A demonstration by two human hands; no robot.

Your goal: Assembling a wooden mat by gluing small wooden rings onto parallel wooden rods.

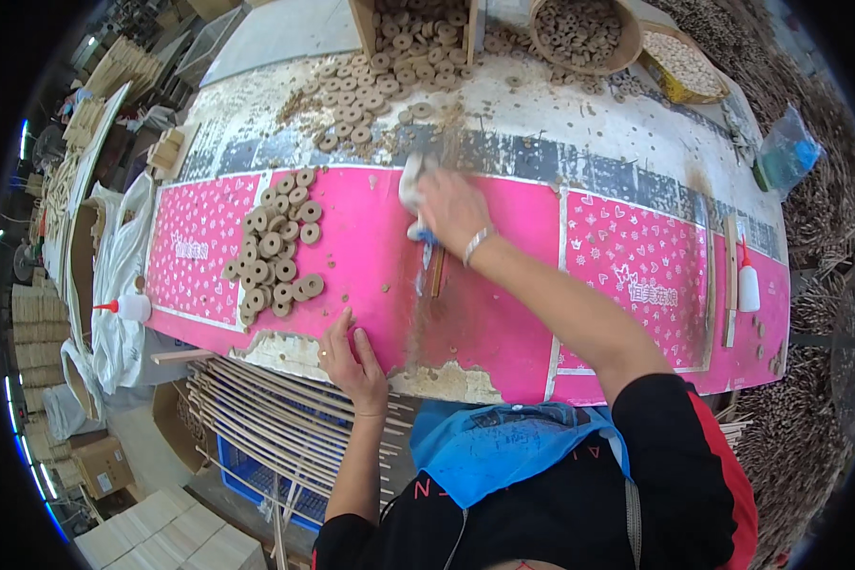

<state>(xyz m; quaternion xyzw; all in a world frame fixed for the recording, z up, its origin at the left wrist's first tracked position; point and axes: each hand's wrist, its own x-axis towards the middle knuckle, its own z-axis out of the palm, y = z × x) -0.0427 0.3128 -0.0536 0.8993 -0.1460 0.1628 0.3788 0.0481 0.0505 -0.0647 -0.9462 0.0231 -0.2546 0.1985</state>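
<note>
My right hand (pixel 454 211) is closed on a white, bluish-edged rag (pixel 410 182) over the pink sheet (pixel 513 237), and both are a little blurred. Brown dust lies in a streak running from the dark strip past the rag toward the near edge. Just below that hand lies a thin brown stick (pixel 437 272). My left hand (pixel 353 361) rests at the near edge of the table with its fingers apart, holding nothing. Beyond it, on the left of the sheet, sits a loose heap of brown ring-shaped discs (pixel 274 242).
More discs spill from a wooden box (pixel 475 33) at the back. A round basket (pixel 627 43) and a yellow container (pixel 679 76) stand behind to the right. Glue bottles lie at the right (pixel 749 288) and left (pixel 128 307). Long rods (pixel 285 418) lie below the near edge.
</note>
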